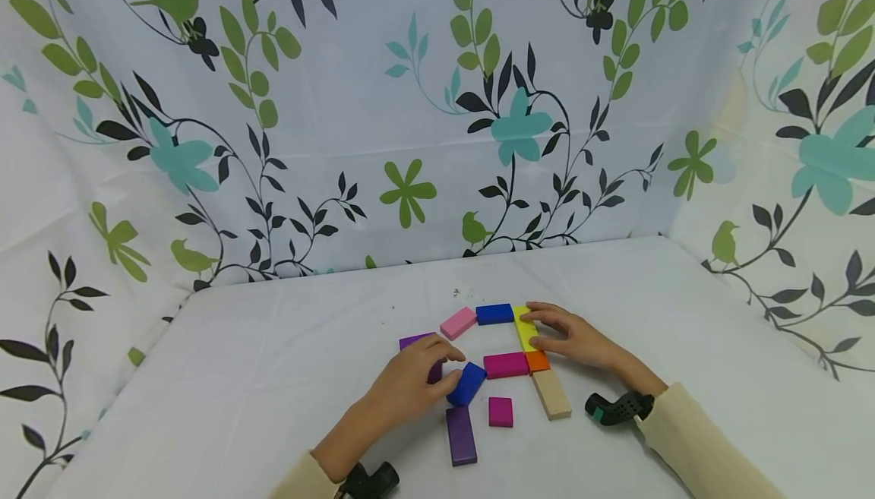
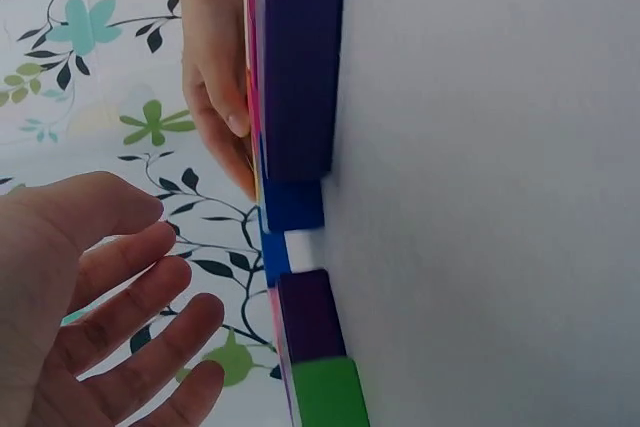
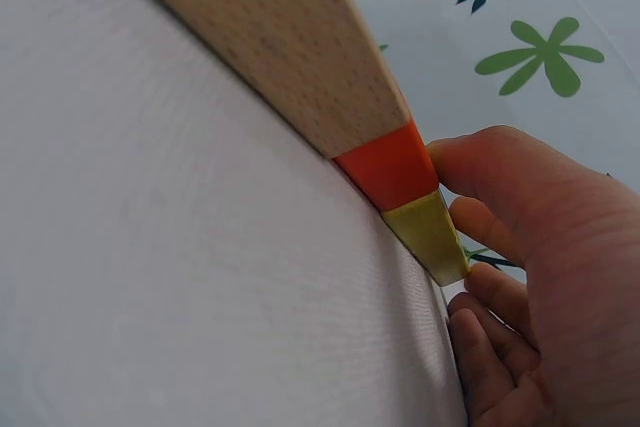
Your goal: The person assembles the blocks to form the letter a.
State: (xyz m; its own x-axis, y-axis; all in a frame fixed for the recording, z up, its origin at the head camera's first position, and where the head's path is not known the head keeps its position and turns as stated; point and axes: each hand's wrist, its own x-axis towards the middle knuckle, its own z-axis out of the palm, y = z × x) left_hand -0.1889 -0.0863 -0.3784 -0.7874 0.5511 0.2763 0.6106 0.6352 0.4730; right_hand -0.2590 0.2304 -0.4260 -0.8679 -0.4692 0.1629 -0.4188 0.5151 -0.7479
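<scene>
A: Far left, at nine o'clock from the magenta block (image 1: pixel 505 365), the left hand (image 1: pixel 410 381) hovers, fingers loosely apart, holding nothing!

B: And at eight, just by its thumb, we've got a tilted blue block (image 1: pixel 468 386) lying on the tabletop (image 1: pixel 273 362). Light and stiff, we reckon; hardly fragile.

A: Sliding right! A second blue block (image 1: pixel 494 314) at twelve touches the yellow block (image 1: pixel 525 331) at one, and that meets the orange block (image 1: pixel 537 361) at three.

B: So where do we take hold? We'd pinch yellow's long sides near the middle, since its left side looks free there; those smooth faces could slip a little.

A: And here at two o'clock, the right hand (image 1: pixel 573 338): thumb and fingers apart, touching yellow's right side, no clamp that we can see!
</scene>
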